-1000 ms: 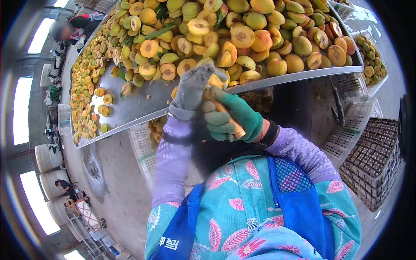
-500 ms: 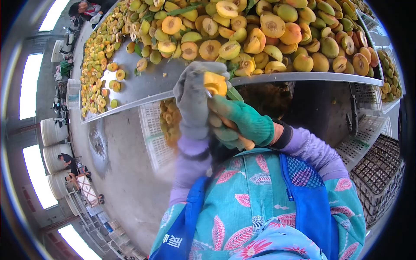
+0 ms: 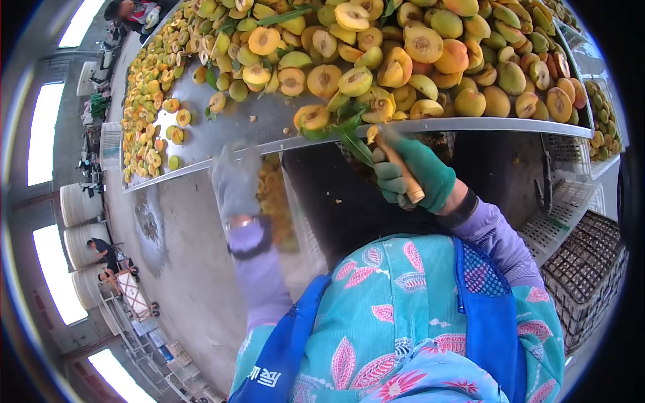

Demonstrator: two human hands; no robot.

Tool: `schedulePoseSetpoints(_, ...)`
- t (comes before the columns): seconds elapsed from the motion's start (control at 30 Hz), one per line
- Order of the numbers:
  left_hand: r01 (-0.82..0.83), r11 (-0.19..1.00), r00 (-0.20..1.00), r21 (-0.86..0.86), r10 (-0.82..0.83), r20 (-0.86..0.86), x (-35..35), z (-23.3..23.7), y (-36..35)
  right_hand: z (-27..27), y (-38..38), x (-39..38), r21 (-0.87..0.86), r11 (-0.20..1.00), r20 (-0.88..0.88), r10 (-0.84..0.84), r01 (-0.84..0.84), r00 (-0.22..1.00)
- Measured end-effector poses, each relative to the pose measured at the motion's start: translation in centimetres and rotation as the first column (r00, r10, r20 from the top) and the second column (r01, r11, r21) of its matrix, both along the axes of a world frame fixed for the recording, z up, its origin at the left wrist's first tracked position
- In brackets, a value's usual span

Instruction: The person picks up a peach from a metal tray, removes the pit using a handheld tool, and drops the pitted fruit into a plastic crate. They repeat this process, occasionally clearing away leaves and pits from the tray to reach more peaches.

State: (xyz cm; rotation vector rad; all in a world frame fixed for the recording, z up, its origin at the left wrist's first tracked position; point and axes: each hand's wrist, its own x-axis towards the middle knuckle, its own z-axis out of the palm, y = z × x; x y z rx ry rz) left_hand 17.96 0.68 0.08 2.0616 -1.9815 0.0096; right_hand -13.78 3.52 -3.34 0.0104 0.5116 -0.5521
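My right hand point(image 3: 418, 172), in a green glove, is closed round the wooden handle point(image 3: 402, 168) of a small tool, just in front of the metal table's edge. Its tip points up at the halved fruit, and a bit of yellow flesh shows there. Long green leaves point(image 3: 353, 138) hang over the rim beside it. My left hand point(image 3: 235, 178), in a grey glove, is blurred near the table rim point(image 3: 269, 146), above a crate of fruit pieces point(image 3: 274, 201). Its fingers are smeared by motion. Whole and halved yellow-green fruit point(image 3: 423, 43) are heaped on the table.
White plastic crates point(image 3: 561, 215) and a dark lattice crate point(image 3: 584, 269) stand at the right. Another person point(image 3: 138, 13) is at the far upper left. More people point(image 3: 104, 255) are near a cart at the left, beside large white tubs point(image 3: 82, 205).
My hands have parted. The left hand moved left and down, away from the tool. The right moved right, still gripping the handle. The yellow piece between them is gone from there.
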Motion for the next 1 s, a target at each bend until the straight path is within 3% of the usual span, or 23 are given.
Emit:
schedulePoseSetpoints(0.07,0.349,0.936,0.935,-0.053,-0.351,-0.050,-4.0,0.1,-3.9,1.0,0.6,0.5,-0.071,0.996,-0.126,-0.061,0.052,0.990)
schedulePoseSetpoints(0.13,0.194,0.912,0.948,0.362,-0.268,0.169,-7.7,-2.1,-7.8,2.3,0.7,0.6,-0.173,0.982,-0.342,-0.129,0.072,0.931)
schedulePoseSetpoints(0.17,0.324,0.864,0.917,0.384,-0.388,0.098,-7.8,-1.8,-8.4,1.2,0.7,0.7,-0.326,0.943,-0.429,-0.211,0.068,0.878)
schedulePoseSetpoints(0.23,0.558,0.720,0.800,0.412,-0.598,-0.039,-7.7,-1.1,-9.5,-0.3,0.9,2.2,-0.658,0.751,-0.534,-0.515,0.052,0.670)
schedulePoseSetpoints(0.27,0.528,0.785,0.838,0.323,-0.422,-0.345,-7.8,-0.9,-8.8,-0.5,0.9,2.7,-0.805,0.588,-0.522,-0.645,-0.074,0.558)
schedulePoseSetpoints(0.3,0.460,0.848,0.754,0.261,-0.218,-0.620,-7.8,-0.5,-7.5,-0.3,0.8,3.3,-0.882,0.419,-0.472,-0.779,-0.216,0.413)
schedulePoseSetpoints(0.33,0.358,0.904,0.559,0.235,-0.006,-0.829,-7.8,0.0,-6.1,0.5,0.3,3.8,-0.849,0.402,-0.517,-0.768,-0.344,0.378)
schedulePoseSetpoints(0.37,0.361,0.918,0.293,0.165,0.056,-0.954,-8.4,0.7,-4.6,1.3,-0.2,4.3,-0.797,0.372,-0.558,-0.755,-0.475,0.345)
schedulePoseSetpoints(0.4,0.362,0.918,0.152,0.163,0.115,-0.982,-9.0,1.1,-3.4,1.8,-0.6,4.9,-0.729,0.328,-0.590,-0.746,-0.600,0.309)
schedulePoseSetpoints(0.43,0.365,0.918,0.003,0.155,0.165,-0.986,-9.7,1.3,-2.4,1.8,-0.9,5.5,-0.723,0.298,-0.579,-0.754,-0.623,0.310)
schedulePoseSetpoints(0.47,0.375,0.927,0.183,0.028,-0.044,-0.982,-10.0,0.0,-2.2,1.6,-0.9,5.7,-0.717,0.320,-0.606,-0.725,-0.619,0.328)
schedulePoseSetpoints(0.53,0.357,0.907,0.547,-0.222,-0.396,-0.737,-10.7,-2.6,-1.8,0.5,-0.6,6.0,-0.695,0.379,-0.666,-0.661,-0.612,0.347)
schedulePoseSetpoints(0.57,0.315,0.936,0.471,-0.161,-0.301,-0.830,-11.3,-3.3,-1.6,-0.2,-0.4,5.9,-0.719,0.240,-0.550,-0.770,-0.652,0.323)
schedulePoseSetpoints(0.63,0.288,0.947,0.486,-0.144,-0.274,-0.830,-12.0,-3.9,-1.5,-1.2,-0.3,5.3,-0.682,-0.034,-0.261,-0.922,-0.730,0.287)
schedulePoseSetpoints(0.73,0.239,0.956,0.439,-0.171,-0.263,-0.859,-13.2,-3.6,-1.2,-1.3,0.2,5.1,-0.749,0.136,-0.454,-0.819,-0.649,0.352)
schedulePoseSetpoints(0.83,0.148,0.978,0.193,-0.145,-0.172,-0.966,-13.7,-2.9,-0.9,-0.2,0.3,6.0,-0.726,0.520,-0.686,-0.598,-0.451,0.415)
schedulePoseSetpoints(0.93,0.069,0.992,0.088,-0.102,-0.108,-0.990,-14.2,-2.8,-0.9,-0.8,0.5,6.6,-0.714,0.578,-0.696,-0.526,-0.395,0.489)
schedulePoseSetpoints(1.0,0.060,0.994,0.115,-0.087,-0.093,-0.989,-14.6,-2.5,-0.9,-1.2,0.4,6.7,-0.779,0.559,-0.601,-0.536,-0.284,0.593)
